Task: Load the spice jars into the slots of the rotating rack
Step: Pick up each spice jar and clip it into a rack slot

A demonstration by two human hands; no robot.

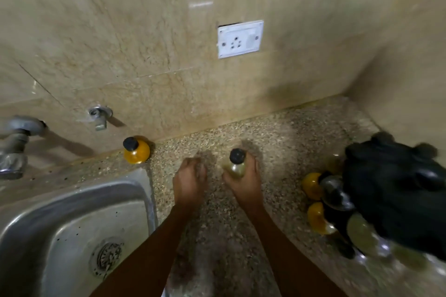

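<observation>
**Right hand on a pale jar, mid-counter**

Your right hand (242, 179) gripped a pale jar (234, 166) with a black cap, fingers curled round its body from behind and the right, thumb on the near left side. The jar stood upright on the speckled counter (289, 132), roughly at its middle, well short of the far wall.

Your left hand (190, 177) hovered just left of the jar, apart from it. It was blurred, so I cannot tell whether the fingers were spread or pressed together; they looked loosely bent and held nothing.

A yellow jar (136, 150), also black-capped, stood alone at the far edge of the counter against the wall, just beyond the far right corner of the sink (72, 202).

At the right, the black rack (395, 190) sat on the counter, badly blurred. More jars clustered against its left side: two yellow ones (312, 187) and (317, 218), a dark-capped one (335, 190) between them, and a pale one (362, 234) nearer you. Whether any of these sat in a slot, I cannot tell
</observation>
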